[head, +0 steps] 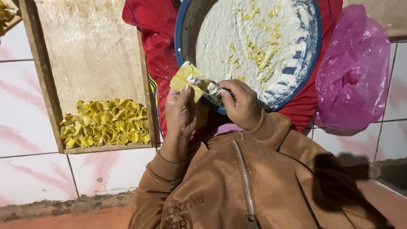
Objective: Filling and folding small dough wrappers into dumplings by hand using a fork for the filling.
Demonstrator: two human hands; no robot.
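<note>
Brown-sleeved left hand (pixel 180 112) grips an unfolded yellow wrapper (pixel 186 78); right hand (pixel 241 104) grips a spoon (pixel 210 85) spreading filling; folded dumplings (pixel 106 123) fill one tray (pixel 42 76) end; basin (pixel 311 55) remains nearly full.

Yellow wrapper (pixel 185 77), blue-rimmed basin (pixel 314 55), pink bag (pixel 354 72), brown jacket (pixel 271 178)

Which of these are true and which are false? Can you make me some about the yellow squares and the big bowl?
1. The left hand holds a yellow wrapper. True.
2. The right hand is empty. False: its grip is on a spoon with white filling.
3. The big bowl has a red rim. False: the rim is blue.
4. Folded yellow dumplings sit on a wooden tray. True.
5. The plastic bag is green. False: it is pink.
</note>
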